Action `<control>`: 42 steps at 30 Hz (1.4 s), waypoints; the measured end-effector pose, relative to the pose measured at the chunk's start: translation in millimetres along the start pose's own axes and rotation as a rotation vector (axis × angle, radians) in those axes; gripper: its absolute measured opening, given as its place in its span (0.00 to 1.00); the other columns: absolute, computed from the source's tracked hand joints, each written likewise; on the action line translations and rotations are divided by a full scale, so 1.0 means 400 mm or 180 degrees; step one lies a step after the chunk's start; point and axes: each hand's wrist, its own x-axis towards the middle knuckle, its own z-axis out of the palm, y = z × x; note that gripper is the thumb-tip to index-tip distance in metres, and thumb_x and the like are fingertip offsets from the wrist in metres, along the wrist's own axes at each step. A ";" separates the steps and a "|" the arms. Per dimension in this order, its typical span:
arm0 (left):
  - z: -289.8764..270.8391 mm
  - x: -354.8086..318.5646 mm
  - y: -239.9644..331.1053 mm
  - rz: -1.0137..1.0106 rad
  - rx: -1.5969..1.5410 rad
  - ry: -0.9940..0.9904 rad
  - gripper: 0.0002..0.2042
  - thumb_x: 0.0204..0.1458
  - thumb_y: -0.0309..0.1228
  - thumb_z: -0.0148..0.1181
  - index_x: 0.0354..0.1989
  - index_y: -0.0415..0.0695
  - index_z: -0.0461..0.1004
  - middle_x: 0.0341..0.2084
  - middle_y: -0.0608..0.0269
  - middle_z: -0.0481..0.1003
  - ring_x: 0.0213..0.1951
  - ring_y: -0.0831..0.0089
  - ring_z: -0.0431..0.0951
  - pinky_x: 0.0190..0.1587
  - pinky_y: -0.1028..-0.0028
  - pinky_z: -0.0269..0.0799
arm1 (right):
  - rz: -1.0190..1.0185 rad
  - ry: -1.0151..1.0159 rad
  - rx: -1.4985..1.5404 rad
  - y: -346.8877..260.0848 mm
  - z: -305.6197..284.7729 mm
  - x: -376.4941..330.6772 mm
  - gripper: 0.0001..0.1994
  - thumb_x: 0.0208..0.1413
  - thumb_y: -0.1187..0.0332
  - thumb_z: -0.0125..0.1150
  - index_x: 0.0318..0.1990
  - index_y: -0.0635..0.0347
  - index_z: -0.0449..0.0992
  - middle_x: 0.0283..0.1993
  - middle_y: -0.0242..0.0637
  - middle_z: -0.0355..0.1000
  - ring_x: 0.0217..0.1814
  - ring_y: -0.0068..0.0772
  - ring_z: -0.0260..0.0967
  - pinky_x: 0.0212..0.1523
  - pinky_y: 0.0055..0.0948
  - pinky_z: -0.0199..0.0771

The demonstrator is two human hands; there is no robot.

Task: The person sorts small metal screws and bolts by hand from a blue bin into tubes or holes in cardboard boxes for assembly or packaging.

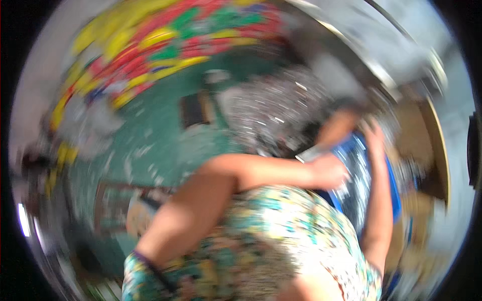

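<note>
A blue bin (394, 193) filled with shiny, clear plastic pieces (357, 175) stands at my right side, close to my body. My left arm reaches across my front, and my left hand (330, 171) is at the bin's left side with its fingers curled in. Blur hides what those fingers hold, if anything. Stretched forward over the bin, my right hand (372, 136) is by its far end. Motion smears its fingers, so their grip cannot be made out.
A heap of shiny, clear pieces (276, 105) lies ahead on the green floor (145, 120). Yellow, red and green sacks (155, 42) are piled at the far left. Cardboard boxes (419, 135) stand on the right. A small dark stool-like object (195, 109) and a brown frame (103, 205) are on the floor.
</note>
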 end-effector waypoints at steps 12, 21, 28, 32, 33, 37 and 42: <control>-0.026 0.099 0.085 -0.0193 0.0602 -0.0482 0.11 0.50 0.35 0.57 0.24 0.41 0.76 0.23 0.50 0.75 0.28 0.49 0.76 0.32 0.56 0.72 | 0.0935 -0.1369 -0.1814 0.318 -0.200 -0.541 0.31 0.43 0.64 0.72 0.57 0.56 0.68 0.56 0.51 0.67 0.60 0.57 0.64 0.59 0.45 0.67; -0.040 0.077 0.103 -0.0291 0.0776 -0.0470 0.13 0.51 0.37 0.56 0.22 0.41 0.76 0.22 0.48 0.75 0.28 0.48 0.76 0.34 0.55 0.73 | 0.0564 -0.1441 -0.1792 0.397 -0.156 -0.514 0.13 0.47 0.77 0.58 0.43 0.60 0.76 0.43 0.50 0.75 0.49 0.54 0.72 0.51 0.43 0.71; -0.046 0.078 0.093 -0.0348 0.0711 -0.0411 0.12 0.51 0.37 0.56 0.23 0.41 0.76 0.23 0.49 0.76 0.29 0.49 0.77 0.34 0.55 0.73 | 0.0612 -0.1068 -0.1590 0.418 -0.175 -0.485 0.09 0.48 0.76 0.54 0.34 0.66 0.80 0.42 0.56 0.75 0.46 0.56 0.74 0.49 0.44 0.74; -0.052 0.075 0.093 -0.0356 0.0731 -0.0458 0.12 0.50 0.37 0.56 0.22 0.42 0.76 0.22 0.50 0.76 0.28 0.50 0.77 0.34 0.55 0.74 | 0.0596 -0.0772 -0.1554 0.434 -0.170 -0.462 0.08 0.46 0.75 0.56 0.32 0.65 0.80 0.36 0.55 0.76 0.41 0.56 0.75 0.45 0.45 0.74; -0.054 0.070 0.089 -0.0397 0.0721 -0.0458 0.12 0.50 0.37 0.55 0.21 0.42 0.76 0.22 0.50 0.76 0.28 0.50 0.77 0.34 0.55 0.74 | 0.0508 -0.0487 -0.1387 0.425 -0.166 -0.462 0.07 0.46 0.73 0.60 0.32 0.62 0.81 0.34 0.53 0.76 0.39 0.53 0.75 0.43 0.43 0.74; -0.055 0.057 0.079 -0.0157 0.0734 -0.0364 0.12 0.50 0.36 0.57 0.21 0.41 0.76 0.22 0.49 0.75 0.27 0.49 0.77 0.33 0.55 0.73 | 0.0466 -0.0054 -0.0447 0.367 -0.121 -0.451 0.06 0.46 0.70 0.60 0.29 0.59 0.81 0.32 0.55 0.74 0.35 0.56 0.73 0.40 0.47 0.73; -0.046 0.051 0.071 -0.0081 0.0553 -0.0242 0.13 0.49 0.34 0.55 0.17 0.41 0.74 0.18 0.48 0.75 0.24 0.49 0.77 0.31 0.55 0.74 | 0.1039 -0.0716 -0.1844 0.311 -0.046 -0.431 0.10 0.50 0.68 0.57 0.32 0.66 0.79 0.37 0.54 0.76 0.41 0.54 0.75 0.43 0.46 0.75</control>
